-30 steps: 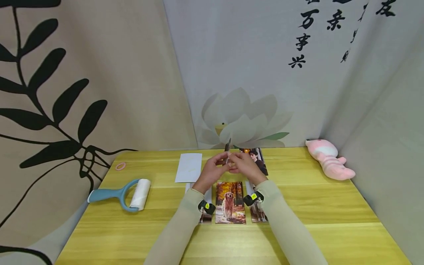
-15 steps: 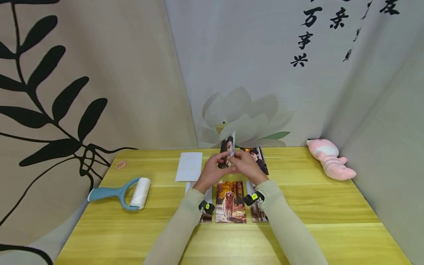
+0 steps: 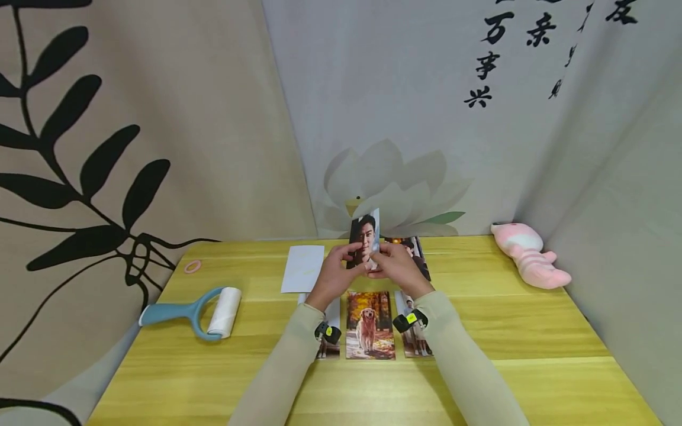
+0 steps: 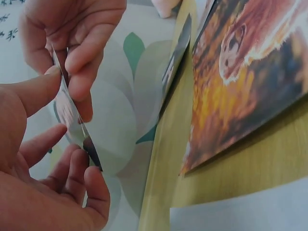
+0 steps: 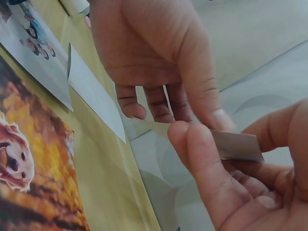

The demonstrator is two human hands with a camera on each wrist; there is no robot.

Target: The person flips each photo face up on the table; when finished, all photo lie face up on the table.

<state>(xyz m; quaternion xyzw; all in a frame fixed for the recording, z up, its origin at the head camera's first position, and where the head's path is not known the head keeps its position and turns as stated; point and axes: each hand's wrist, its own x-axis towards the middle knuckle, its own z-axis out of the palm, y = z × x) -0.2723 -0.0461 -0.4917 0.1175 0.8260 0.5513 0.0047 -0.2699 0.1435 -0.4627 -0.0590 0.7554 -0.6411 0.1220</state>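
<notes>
Both hands hold one portrait photo (image 3: 367, 231) upright above the back of the table, its picture side toward the head camera. My left hand (image 3: 334, 275) pinches its left side between thumb and fingers. On the other side, my right hand (image 3: 398, 271) grips the lower right edge. The left wrist view shows the photo (image 4: 91, 151) nearly edge-on between the hands. Below them a golden retriever photo (image 3: 370, 325) lies flat. Two more photos, a left one (image 3: 331, 346) and a right one (image 3: 417, 340), are partly covered by the wrists.
A white card (image 3: 302, 269) lies behind the left forearm. Another portrait photo (image 3: 421, 263) sits at the back edge, partly hidden by the right hand. To the left are a blue-handled lint roller (image 3: 181, 312) and a pink ring (image 3: 193, 267). A pink plush toy (image 3: 530, 255) lies far right.
The held photo has turned from nearly edge-on to show its picture side to the head camera. The hands stay in about the same place; the things on the table have not moved.
</notes>
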